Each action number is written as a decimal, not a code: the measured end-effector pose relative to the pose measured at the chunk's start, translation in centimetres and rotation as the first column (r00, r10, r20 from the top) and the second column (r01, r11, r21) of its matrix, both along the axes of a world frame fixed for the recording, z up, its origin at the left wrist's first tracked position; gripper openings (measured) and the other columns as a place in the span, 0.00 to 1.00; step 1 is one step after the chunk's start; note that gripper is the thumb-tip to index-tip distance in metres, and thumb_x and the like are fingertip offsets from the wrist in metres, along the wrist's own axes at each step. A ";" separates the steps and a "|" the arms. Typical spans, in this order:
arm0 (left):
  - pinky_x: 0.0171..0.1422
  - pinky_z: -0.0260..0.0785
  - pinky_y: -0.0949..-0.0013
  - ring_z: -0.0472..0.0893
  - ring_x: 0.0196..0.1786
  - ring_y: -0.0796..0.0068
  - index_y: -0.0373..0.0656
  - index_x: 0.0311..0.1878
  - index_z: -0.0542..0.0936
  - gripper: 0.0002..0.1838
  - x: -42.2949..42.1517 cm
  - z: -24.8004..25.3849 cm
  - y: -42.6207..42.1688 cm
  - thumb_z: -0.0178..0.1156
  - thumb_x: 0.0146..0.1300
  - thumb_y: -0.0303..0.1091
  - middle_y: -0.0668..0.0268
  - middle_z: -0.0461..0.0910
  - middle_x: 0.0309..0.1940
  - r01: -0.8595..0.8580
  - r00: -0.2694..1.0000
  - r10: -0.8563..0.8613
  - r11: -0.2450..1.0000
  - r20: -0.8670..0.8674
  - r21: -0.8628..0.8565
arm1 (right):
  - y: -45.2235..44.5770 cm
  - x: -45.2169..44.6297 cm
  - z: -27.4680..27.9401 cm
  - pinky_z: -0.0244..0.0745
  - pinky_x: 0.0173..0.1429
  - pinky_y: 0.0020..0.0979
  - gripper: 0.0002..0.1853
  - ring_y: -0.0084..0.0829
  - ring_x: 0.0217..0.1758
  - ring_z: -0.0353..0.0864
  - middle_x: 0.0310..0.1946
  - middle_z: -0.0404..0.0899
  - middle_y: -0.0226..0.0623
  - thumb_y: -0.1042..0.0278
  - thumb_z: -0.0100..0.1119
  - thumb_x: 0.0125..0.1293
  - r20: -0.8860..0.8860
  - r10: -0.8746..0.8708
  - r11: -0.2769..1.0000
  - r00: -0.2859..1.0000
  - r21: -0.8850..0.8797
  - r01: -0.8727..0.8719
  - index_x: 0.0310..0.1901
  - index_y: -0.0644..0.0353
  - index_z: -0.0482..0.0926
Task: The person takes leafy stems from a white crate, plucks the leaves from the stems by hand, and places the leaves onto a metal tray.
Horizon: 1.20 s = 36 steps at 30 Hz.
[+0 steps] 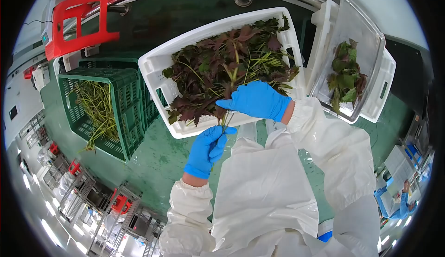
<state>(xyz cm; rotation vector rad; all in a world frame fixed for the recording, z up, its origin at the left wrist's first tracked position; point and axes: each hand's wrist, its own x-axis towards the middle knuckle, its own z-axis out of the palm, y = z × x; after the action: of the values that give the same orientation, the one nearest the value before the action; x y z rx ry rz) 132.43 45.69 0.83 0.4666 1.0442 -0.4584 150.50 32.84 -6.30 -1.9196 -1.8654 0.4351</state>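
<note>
Here, left hand [207,150] pinches stems [225,119]; right hand [259,100] palm-down just above, over leaves [204,67], hold unclear.

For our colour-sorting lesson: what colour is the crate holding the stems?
Green; the crate shows best in the head view.

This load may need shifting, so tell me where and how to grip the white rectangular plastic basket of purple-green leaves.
Take the white rectangular plastic basket by its handle slots, one in each short end wall, coming from outside both ends at once. The purple-green leaves heap across its middle, so holding opposite ends should likely keep it level.
</note>
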 end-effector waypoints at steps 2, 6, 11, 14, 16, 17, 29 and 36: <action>0.13 0.47 0.80 0.56 0.12 0.88 0.30 0.51 0.76 0.19 -0.1 0.0 0.0 0.49 0.72 0.39 0.75 0.69 0.20 -0.017 1.000 0.017 1.000 -0.005 0.003 | -0.5 0.2 0.1 0.67 0.20 0.28 0.28 0.24 0.19 0.70 0.18 0.65 0.27 0.66 0.54 0.59 0.132 0.017 1.000 0.991 0.015 -0.020 0.64 0.36 0.70; 0.12 0.46 0.80 0.56 0.11 0.88 0.30 0.50 0.77 0.18 0.3 -0.6 -0.5 0.48 0.72 0.38 0.75 0.69 0.18 -0.046 0.998 0.049 0.995 -0.029 0.089 | -1.3 0.0 0.6 0.64 0.19 0.28 0.24 0.23 0.19 0.69 0.18 0.64 0.27 0.66 0.55 0.58 0.274 0.034 0.996 0.961 0.068 -0.055 0.59 0.46 0.74; 0.14 0.46 0.81 0.57 0.12 0.88 0.31 0.46 0.79 0.17 0.7 -0.4 -0.5 0.49 0.72 0.36 0.75 0.69 0.17 0.074 0.996 -0.054 0.957 -0.077 0.282 | -2.1 0.0 -1.3 0.65 0.21 0.31 0.12 0.26 0.21 0.69 0.19 0.65 0.27 0.67 0.56 0.57 0.134 0.045 0.999 0.990 0.003 -0.046 0.44 0.51 0.78; 0.17 0.49 0.81 0.59 0.14 0.88 0.33 0.45 0.80 0.14 1.2 -0.2 -1.0 0.50 0.71 0.35 0.74 0.71 0.18 0.187 0.982 -0.167 0.872 -0.085 0.453 | -2.1 -0.4 -0.7 0.70 0.28 0.32 0.05 0.30 0.27 0.75 0.24 0.73 0.29 0.70 0.53 0.58 -0.247 -0.185 0.968 0.951 -0.211 0.133 0.36 0.55 0.75; 0.20 0.53 0.80 0.62 0.16 0.88 0.35 0.45 0.81 0.13 1.6 -0.3 -1.5 0.51 0.71 0.33 0.73 0.74 0.20 0.203 0.977 -0.203 0.787 -0.067 0.582 | -2.4 -0.4 -1.8 0.72 0.35 0.30 0.03 0.30 0.31 0.78 0.28 0.77 0.31 0.71 0.52 0.60 -0.617 -0.504 0.862 0.604 -0.308 0.403 0.34 0.58 0.74; 0.21 0.56 0.80 0.64 0.18 0.87 0.35 0.44 0.81 0.12 1.5 -0.3 -1.7 0.52 0.70 0.32 0.73 0.75 0.21 0.232 0.969 -0.230 0.707 -0.093 0.668 | -2.2 0.7 -2.2 0.72 0.40 0.28 0.03 0.29 0.33 0.79 0.28 0.78 0.32 0.72 0.52 0.61 -0.788 -0.562 0.743 0.251 -0.348 0.571 0.34 0.60 0.74; 0.30 0.69 0.66 0.77 0.24 0.61 0.40 0.41 0.81 0.07 1.3 -2.4 -2.2 0.60 0.62 0.30 0.55 0.79 0.26 0.269 0.797 -0.490 -0.236 -0.353 0.934 | 0.0 -2.5 1.7 0.71 0.24 0.32 0.11 0.30 0.24 0.77 0.21 0.73 0.29 0.56 0.57 0.63 -0.103 -0.206 0.976 0.973 -0.091 0.197 0.45 0.44 0.80; 0.31 0.69 0.66 0.76 0.23 0.62 0.42 0.42 0.82 0.07 1.1 -2.2 -2.1 0.61 0.61 0.30 0.55 0.78 0.25 0.300 0.789 -0.490 -0.219 -0.370 0.929 | 0.1 -2.1 2.1 0.64 0.20 0.28 0.13 0.26 0.22 0.71 0.21 0.67 0.27 0.64 0.56 0.59 0.048 -0.068 0.997 0.997 0.038 0.066 0.46 0.52 0.76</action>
<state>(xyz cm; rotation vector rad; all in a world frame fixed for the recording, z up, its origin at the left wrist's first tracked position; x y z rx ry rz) 133.55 43.63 -1.35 2.3387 0.8791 -0.0770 148.40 32.95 -4.21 -1.9786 -1.8201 0.3332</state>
